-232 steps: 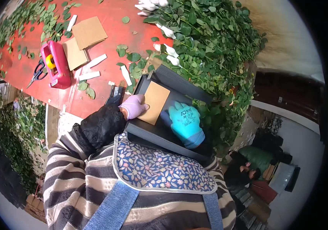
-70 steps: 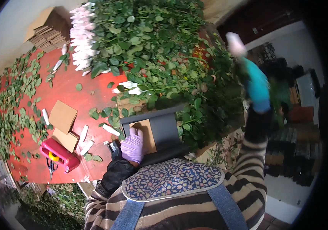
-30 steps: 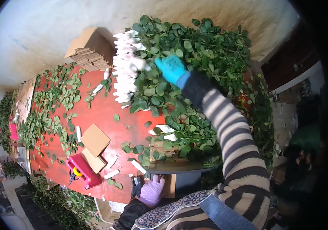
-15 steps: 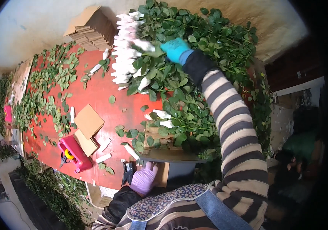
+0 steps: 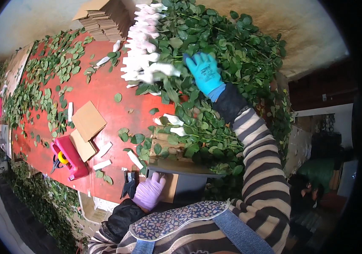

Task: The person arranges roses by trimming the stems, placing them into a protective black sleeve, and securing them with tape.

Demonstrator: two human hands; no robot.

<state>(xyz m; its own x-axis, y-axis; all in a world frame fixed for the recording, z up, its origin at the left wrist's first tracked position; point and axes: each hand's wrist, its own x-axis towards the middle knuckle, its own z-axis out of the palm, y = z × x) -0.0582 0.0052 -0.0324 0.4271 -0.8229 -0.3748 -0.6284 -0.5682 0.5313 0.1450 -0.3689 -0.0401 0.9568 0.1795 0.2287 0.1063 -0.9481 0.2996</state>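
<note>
In its teal glove, my right hand (image 5: 205,73) is over a heap of leafy rose stems (image 5: 236,55). Its fingers are closed around the stem of a rose whose white-netted head (image 5: 166,69) is blurred by motion; the grip itself is partly hidden. More white-netted rose heads (image 5: 140,44) lie stacked along the left edge of the heap. My left hand (image 5: 149,192), in a lilac glove, rests near my body with fingers extended over a brown cardboard piece (image 5: 170,187). Beside it is a black stapler-like tool (image 5: 128,185).
Cardboard sheets (image 5: 104,21) are stacked at the back. A pink tape dispenser (image 5: 76,163), scissors (image 5: 56,163) and loose cardboard (image 5: 88,120) lie on the red table (image 5: 113,114). Nearer are a few netted roses (image 5: 174,120) and a dark curved edge (image 5: 185,168). Leaves litter the left.
My right hand has drawn back toward me, and the netted rose has come down with it, away from the stacked heads. My left hand stays by the cardboard. The whole view has shifted slightly.
</note>
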